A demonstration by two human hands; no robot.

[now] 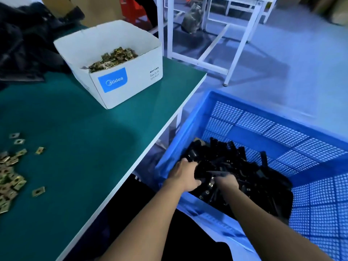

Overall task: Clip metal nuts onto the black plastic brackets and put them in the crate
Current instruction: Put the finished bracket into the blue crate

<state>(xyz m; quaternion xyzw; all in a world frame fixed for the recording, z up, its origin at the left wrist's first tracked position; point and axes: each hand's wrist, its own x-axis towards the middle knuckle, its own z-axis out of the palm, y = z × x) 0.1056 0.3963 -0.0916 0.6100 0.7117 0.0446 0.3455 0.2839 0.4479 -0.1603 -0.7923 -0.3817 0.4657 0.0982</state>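
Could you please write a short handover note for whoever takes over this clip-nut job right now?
Left hand: down in the blue crate, fingers curled around black brackets.
Right hand: also in the crate, among the brackets; its fingers are hidden, so its grip is unclear.
Supplies: loose metal nuts lie on the green table at the left; a white Midea box further back holds more nuts.
Done: a pile of brackets sits in the crate, and some near the hands show metal clips.
Left: plenty of nuts remain to be clipped on. How many brackets already have clips cannot be told.
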